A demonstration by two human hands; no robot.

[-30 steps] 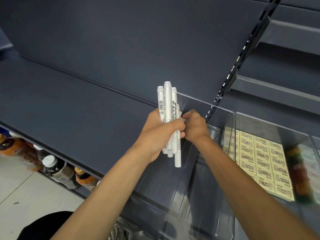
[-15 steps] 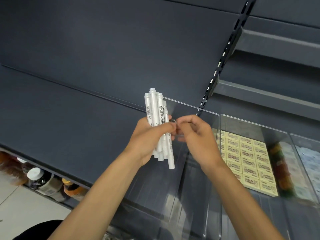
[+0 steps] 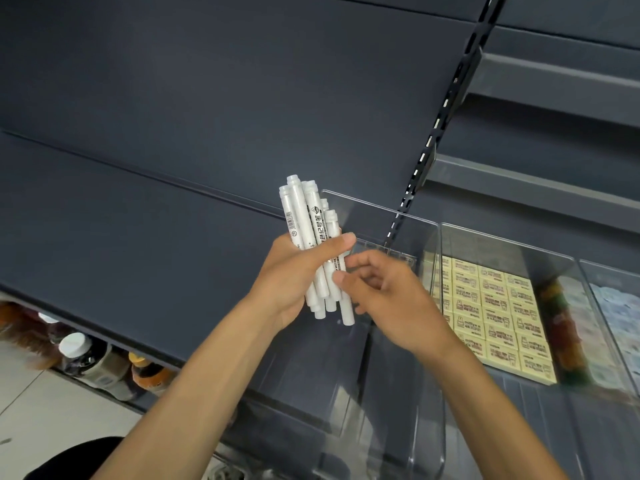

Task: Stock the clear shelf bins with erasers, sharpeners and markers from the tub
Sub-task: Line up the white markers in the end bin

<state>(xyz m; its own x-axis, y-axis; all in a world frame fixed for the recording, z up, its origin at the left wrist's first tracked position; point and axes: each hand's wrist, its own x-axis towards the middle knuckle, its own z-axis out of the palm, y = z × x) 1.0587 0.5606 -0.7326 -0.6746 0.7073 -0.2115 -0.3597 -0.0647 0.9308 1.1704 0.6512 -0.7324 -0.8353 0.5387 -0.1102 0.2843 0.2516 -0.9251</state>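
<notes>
My left hand [image 3: 294, 282] grips a bundle of several white markers [image 3: 304, 230], held upright above the dark shelf. My right hand [image 3: 391, 299] is right beside the bundle, its thumb and forefinger pinching the rightmost marker [image 3: 343, 306], which hangs lower than the others. Both hands are over the left end of an empty clear bin [image 3: 398, 220]. The adjacent clear bin [image 3: 540, 252] to the right holds rows of yellow erasers [image 3: 498, 306]. The tub is out of view.
Further right, a narrow bin holds colourful items [image 3: 564, 327], and another bin [image 3: 620, 313] holds pale packets. The dark shelf [image 3: 138, 237] runs left. Bottles [image 3: 86, 355] stand on the level below. A slotted upright [image 3: 433, 133] rises behind the bins.
The markers and my left hand stayed together while the view shifted. My right hand came from behind the bundle to its right side, with thumb and forefinger now on the lowest marker.
</notes>
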